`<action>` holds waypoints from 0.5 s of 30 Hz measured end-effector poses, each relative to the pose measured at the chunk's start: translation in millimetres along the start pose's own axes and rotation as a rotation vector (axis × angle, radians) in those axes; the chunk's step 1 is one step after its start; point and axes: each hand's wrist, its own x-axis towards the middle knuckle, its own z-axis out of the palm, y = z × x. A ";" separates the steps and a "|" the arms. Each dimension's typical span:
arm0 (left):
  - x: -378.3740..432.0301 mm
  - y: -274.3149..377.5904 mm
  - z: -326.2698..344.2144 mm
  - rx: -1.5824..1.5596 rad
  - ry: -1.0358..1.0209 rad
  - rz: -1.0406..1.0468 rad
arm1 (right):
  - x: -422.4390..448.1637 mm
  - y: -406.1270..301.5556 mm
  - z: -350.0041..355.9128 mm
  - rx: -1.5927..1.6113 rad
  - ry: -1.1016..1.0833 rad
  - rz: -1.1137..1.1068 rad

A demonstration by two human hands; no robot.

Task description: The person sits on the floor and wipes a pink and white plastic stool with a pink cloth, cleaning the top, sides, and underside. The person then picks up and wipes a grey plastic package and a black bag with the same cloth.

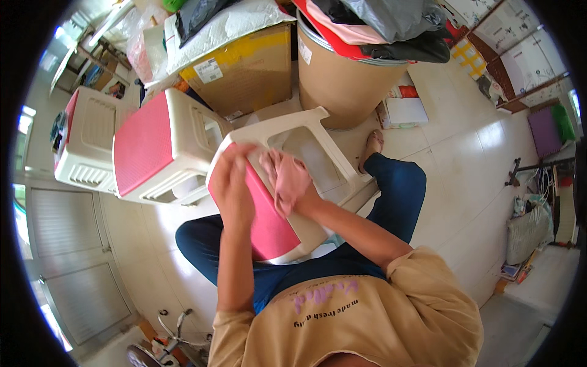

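Note:
A pink cloth (292, 181) is bunched in my right hand (305, 197), above the seat of a plastic stool (270, 220) with a pink top and cream frame. The stool lies tilted between my knees, its leg frame pointing away from me. My left hand (234, 188) is over the stool's left edge, with blurred, bent fingers apart and nothing visible in them. Whether its fingertips touch the stool cannot be told.
Two more pink-topped stools (144, 142) (91, 137) lie on their sides at the left. Beyond them is a large cardboard box (252, 69) with plastic bags on it. A brown drum (348, 87) topped with bags stands ahead, beside a small white box (406, 111).

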 end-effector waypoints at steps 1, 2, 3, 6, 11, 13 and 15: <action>-24.0 28.1 4.9 -0.217 -0.146 -0.048 | -10.3 -2.0 4.2 0.119 -0.114 0.208; -50.0 64.7 -8.6 -0.080 -0.410 -0.146 | -24.1 -4.4 6.6 0.257 -0.096 0.247; -60.6 84.0 -3.4 -0.530 -0.684 0.026 | -40.8 -8.4 8.4 0.364 -0.087 0.249; -66.5 108.5 14.5 -1.083 -1.294 0.100 | -76.9 0.2 -1.3 0.323 0.058 0.129; -83.1 127.6 26.7 -1.310 -1.245 0.006 | -93.5 52.0 -28.2 0.056 -0.026 0.273; -91.0 124.9 24.3 -1.320 -1.228 0.006 | -99.8 63.6 -28.3 0.018 -0.111 0.555; -99.7 119.5 25.3 -1.377 -1.174 -0.007 | -113.3 67.1 -22.5 -0.164 -0.033 0.512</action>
